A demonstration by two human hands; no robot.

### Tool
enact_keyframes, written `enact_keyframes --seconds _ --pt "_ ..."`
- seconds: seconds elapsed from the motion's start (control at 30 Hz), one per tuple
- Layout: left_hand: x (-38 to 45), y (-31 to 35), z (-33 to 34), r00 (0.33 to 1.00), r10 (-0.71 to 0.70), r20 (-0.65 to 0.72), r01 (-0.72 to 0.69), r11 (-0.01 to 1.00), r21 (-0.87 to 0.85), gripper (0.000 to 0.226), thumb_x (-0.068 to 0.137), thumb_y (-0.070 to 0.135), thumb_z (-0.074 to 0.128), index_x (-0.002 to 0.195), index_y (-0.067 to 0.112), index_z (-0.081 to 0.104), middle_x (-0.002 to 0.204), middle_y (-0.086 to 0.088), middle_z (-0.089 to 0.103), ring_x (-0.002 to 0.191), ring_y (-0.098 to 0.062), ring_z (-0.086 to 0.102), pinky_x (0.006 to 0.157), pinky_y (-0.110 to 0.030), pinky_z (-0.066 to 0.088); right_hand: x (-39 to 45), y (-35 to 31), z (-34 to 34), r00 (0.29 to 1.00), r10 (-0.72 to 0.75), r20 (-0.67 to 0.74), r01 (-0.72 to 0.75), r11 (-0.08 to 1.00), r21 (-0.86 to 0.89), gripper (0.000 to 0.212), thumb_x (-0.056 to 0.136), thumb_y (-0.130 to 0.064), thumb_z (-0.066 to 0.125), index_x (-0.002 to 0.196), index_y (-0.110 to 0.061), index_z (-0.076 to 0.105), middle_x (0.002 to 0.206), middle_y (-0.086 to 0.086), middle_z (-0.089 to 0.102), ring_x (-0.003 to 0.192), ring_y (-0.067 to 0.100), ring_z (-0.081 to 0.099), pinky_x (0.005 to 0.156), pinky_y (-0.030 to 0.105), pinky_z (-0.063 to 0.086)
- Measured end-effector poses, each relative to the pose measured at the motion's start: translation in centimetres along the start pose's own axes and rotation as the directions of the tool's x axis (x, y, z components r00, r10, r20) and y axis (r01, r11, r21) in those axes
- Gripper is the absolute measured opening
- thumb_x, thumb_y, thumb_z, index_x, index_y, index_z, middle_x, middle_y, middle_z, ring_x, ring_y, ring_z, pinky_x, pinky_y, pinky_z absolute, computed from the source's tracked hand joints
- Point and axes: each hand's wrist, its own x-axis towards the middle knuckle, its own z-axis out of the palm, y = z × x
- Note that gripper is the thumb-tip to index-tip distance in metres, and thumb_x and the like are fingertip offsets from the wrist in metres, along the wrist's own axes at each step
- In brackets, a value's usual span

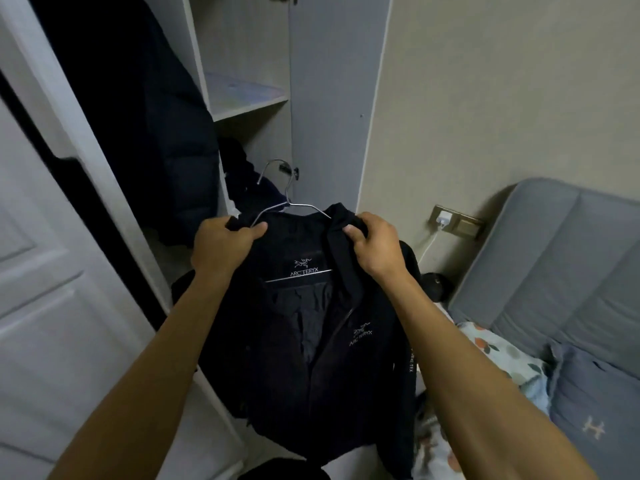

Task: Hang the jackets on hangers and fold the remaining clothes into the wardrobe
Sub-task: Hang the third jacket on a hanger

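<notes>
Open wardrobe [242,98] at left, dark coat [166,150] hanging inside; left hand [221,249] and right hand [375,247], each grip closed on shoulders of black jacket [311,358] draped over wire hanger [280,188], held before wardrobe; bed [571,289] at right.

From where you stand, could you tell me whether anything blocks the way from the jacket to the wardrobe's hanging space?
Nothing visible does: the open wardrobe is just beyond the black jacket; a dark coat already hangs at its left.
</notes>
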Motion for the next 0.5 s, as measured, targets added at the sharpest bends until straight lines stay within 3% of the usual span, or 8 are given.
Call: enact_keyframes --seconds 0.17,0.3,0.4,0.5 --pt "2.8 -0.6 0.3 0.995 -0.062 -0.080 0.055 0.994 -0.097 0.025 0.068 0.039 0.084 0.071 0.017 0.073 0.074 0.000 0.073 0.075 -0.021 0.071 0.079 -0.048 0.059 6.7 0.9 3.1 0.985 -0.107 0.137 0.104 0.994 0.028 0.020 0.098 -0.023 0.058 0.101 -0.006 0.066 0.093 0.010 0.068 0.087 0.028 0.061 0.076 0.036 0.047" --pt "4.7 -1.0 0.3 0.975 -0.146 -0.166 0.122 0.982 -0.147 0.040 0.067 0.042 0.081 0.086 0.008 0.073 0.081 -0.003 0.074 0.079 -0.024 0.071 0.081 -0.050 0.059 11.1 0.8 5.6 0.944 -0.199 0.262 0.186 0.980 0.074 0.018 0.098 -0.024 0.059 0.095 -0.007 0.063 0.085 0.003 0.062 0.078 0.022 0.056 0.065 0.028 0.035" --pt "6.9 -0.7 0.8 0.948 -0.191 -0.255 0.152 0.975 -0.164 0.019 0.071 0.033 0.080 0.068 0.016 0.070 0.078 -0.004 0.073 0.081 -0.027 0.071 0.082 -0.049 0.058 14.2 1.1 7.0 0.898 -0.238 0.369 0.209 0.971 0.116 0.026 0.096 -0.026 0.062 0.082 -0.003 0.060 0.075 0.007 0.061 0.067 0.021 0.054 0.052 0.025 0.032" --pt "9.3 0.1 1.5 0.928 -0.224 -0.297 0.174 0.967 -0.186 0.027 0.070 0.022 0.079 0.053 0.025 0.059 0.072 -0.001 0.069 0.078 -0.024 0.069 0.082 -0.044 0.056 17.5 1.1 7.2 0.816 -0.238 0.526 0.183 0.971 0.157 0.029 0.092 -0.028 0.067 0.071 -0.009 0.059 0.066 0.000 0.056 0.059 0.011 0.051 0.046 0.013 0.035"
